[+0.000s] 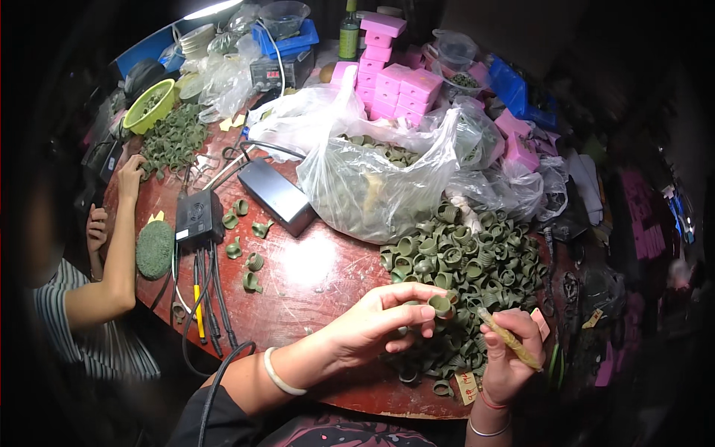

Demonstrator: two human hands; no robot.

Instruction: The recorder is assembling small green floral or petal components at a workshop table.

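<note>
My left hand (376,322) pinches a small green ring-shaped piece (441,304) between thumb and fingertips, just above the near edge of a big heap of similar green rings (465,261). My right hand (506,357) grips a thin yellowish stick-like tool (510,339), its tip pointing up-left toward the held ring. A white bangle sits on my left wrist and thin bracelets on my right wrist.
The round reddish table (313,279) carries clear plastic bags of green pieces (376,182), pink boxes (398,82), a black box with cables (197,216), a grey flat box (277,195) and loose rings (249,261). Another person's arm (119,253) reaches in at left beside a second ring pile (173,138).
</note>
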